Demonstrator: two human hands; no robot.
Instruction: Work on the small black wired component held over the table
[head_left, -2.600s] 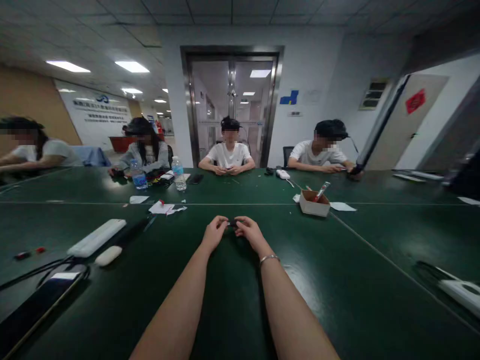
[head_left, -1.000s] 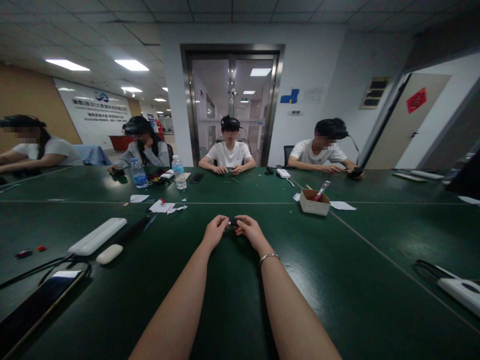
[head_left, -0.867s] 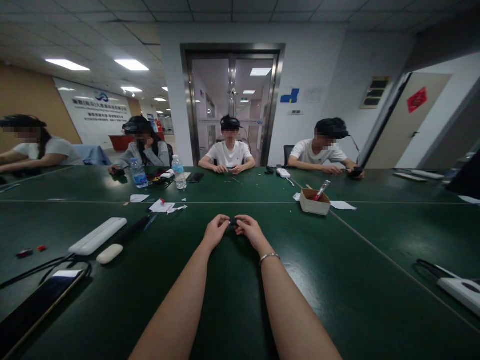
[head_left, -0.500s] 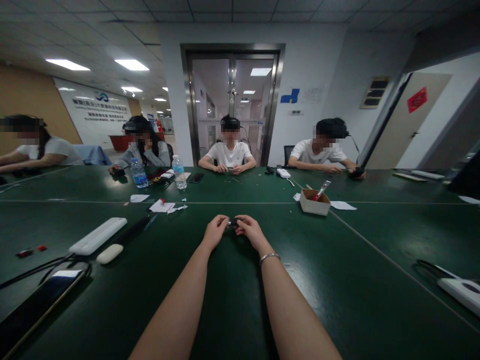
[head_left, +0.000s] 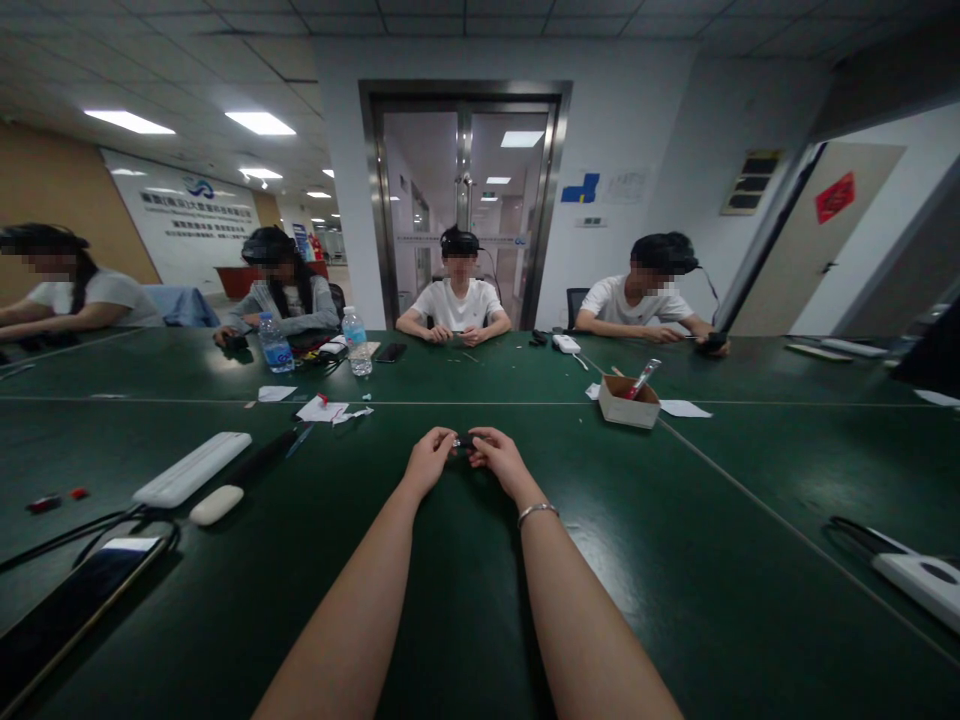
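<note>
With left hand [head_left: 430,461] pinching the silvery left end and right hand [head_left: 501,457] pinching the right, hold the small oblong black object [head_left: 466,440] straight between them, mid-scene at the glossy green bench [head_left: 675,560].

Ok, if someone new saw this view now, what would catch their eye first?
Probably the left hand and right hand, meeting mid-view with a small dark object held between them. Beyond, right of centre, a small open box stands on the green table. The red diamond on the pale door at far right also stands out.
</note>
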